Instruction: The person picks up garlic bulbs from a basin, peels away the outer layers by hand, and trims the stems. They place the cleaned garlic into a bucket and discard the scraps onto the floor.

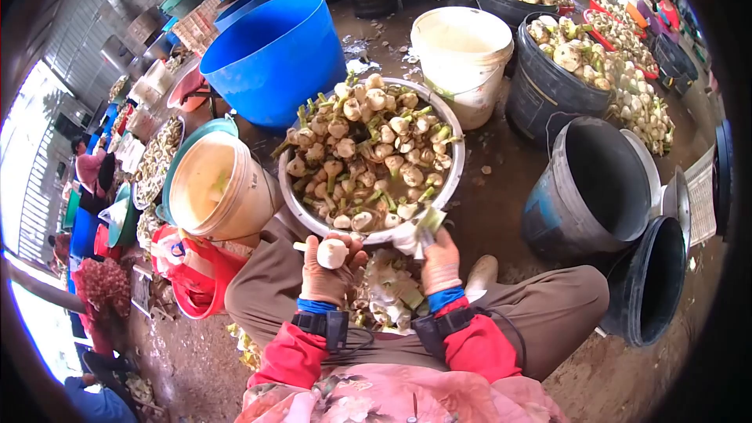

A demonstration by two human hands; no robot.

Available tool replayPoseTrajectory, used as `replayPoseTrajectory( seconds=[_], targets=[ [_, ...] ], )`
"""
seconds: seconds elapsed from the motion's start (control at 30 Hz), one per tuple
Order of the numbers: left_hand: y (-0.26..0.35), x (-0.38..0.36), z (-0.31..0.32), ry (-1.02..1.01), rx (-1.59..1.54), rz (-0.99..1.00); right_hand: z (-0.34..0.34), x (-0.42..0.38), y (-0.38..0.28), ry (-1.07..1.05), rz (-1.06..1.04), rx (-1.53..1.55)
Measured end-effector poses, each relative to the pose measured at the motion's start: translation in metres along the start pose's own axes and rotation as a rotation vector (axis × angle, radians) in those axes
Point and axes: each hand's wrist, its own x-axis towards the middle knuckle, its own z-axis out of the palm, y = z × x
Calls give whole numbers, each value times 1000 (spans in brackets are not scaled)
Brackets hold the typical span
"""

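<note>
My left hand [327, 276] is closed round a peeled white bulb [332, 253], just below the rim of a wide metal basin [457, 180]. The basin holds many unpeeled bulbs [368, 145] with short green stems, some lying in brownish water. At the basin's lower right edge, my right hand [440, 265] is closed; a pale green and white peel [423, 231] shows at its fingers. Whether it also grips a tool is not clear. Between my hands, peelings [388, 290] lie in a heap.
A blue tub [274, 59] and a white bucket [462, 63] stand behind the basin. At the left are a cream bucket [219, 180] and a red container [200, 270]. Black buckets [587, 188] stand at the right. People [90, 168] sit at the far left.
</note>
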Motion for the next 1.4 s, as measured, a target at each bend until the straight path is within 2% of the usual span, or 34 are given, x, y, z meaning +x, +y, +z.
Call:
replayPoseTrajectory(
  seconds=[0.1, 0.17, 0.23, 0.3, 0.33, 0.37, 0.43, 0.5, 0.57, 0.63, 0.67, 0.7, 0.77, 0.83, 0.9, 0.93, 0.97, 1.03, 1.07, 1.1, 1.17, 1.2, 1.23, 1.27, 1.3, 1.37, 1.4],
  targets=[
    [12, -9, 1, 28, -21, -20, -5, 1, -4, 13, 70, 15],
    [17, -7, -10, -42, -77, -66, -9, 2, 0, -359, 128, -1042],
    [18, -4, -14, -130, 113, -62, -9, -14, 20, -406, -244, -1452],
    [11, -5, -12, -85, 216, -16, 4, -20, 19, -376, -390, -1121],
    [5, -4, -13, -38, 266, 64, 12, -22, 19, -368, -235, -906],
    [1, -3, -13, 8, 317, 143, 19, -25, 17, -389, -266, -804],
    [-6, -2, -13, 8, 337, 118, 29, -30, 18, -394, -261, -682],
    [-17, 0, -21, -39, 457, 211, 29, -28, 24, -396, -252, -695],
    [-22, 1, -24, -28, 442, 178, 32, -29, 19, -355, -255, -886],
    [-28, 2, -26, -79, 822, 437, 35, -30, 12, -355, -299, -969],
    [-30, 0, -21, -136, 914, 546, 37, -31, 11, -343, -337, -1102],
    [-33, -1, -20, -139, 916, 540, 38, -31, 10, -330, -373, -1234],
    [-37, -3, -22, -223, 677, 350, 36, -26, 16, -279, -427, -1217],
    [-38, -1, -27, -268, 740, 377, 22, -17, 35, -224, -472, -1198],
    [-35, -2, -23, -260, 261, 20, 3, -2, 62, -164, -153, -851],
    [-37, -1, -14, -279, 151, 58, 3, -4, 55, -120, 8, -696],
    [-33, -3, -5, -135, 40, 2, -5, 0, 56, -117, -1, -690],
    [-23, 20, -29, -53, -2, -210, -20, 5, 64, -265, 208, -996],
    [-22, 32, -33, 82, -2, -277, -19, 2, 61, -364, 163, -1124],
    [-31, 50, -46, 138, 65, -234, -17, -1, 57, -461, 113, -1256],
    [-24, 50, 6, -182, 1757, 405, -27, 1, 75, -596, 144, -1326],
    [-27, 70, 29, -254, 1629, 446, -25, -2, 74, -529, 213, -1243],
    [-30, 88, 65, -228, 1416, 457, -19, -5, 63, -457, 243, -1198],
    [-24, 113, 98, -252, 1663, 601, -20, -3, 62, -438, 242, -1183],
    [-18, 116, 152, -384, 1572, 690, -23, -2, 62, -418, 241, -1169],
    [-16, 148, 218, -472, 205, -79, -27, 1, 69, -357, 277, -1094],
    [-14, 154, 241, -602, 259, -37, -29, 3, 72, -305, 320, -1014]
  ],
)
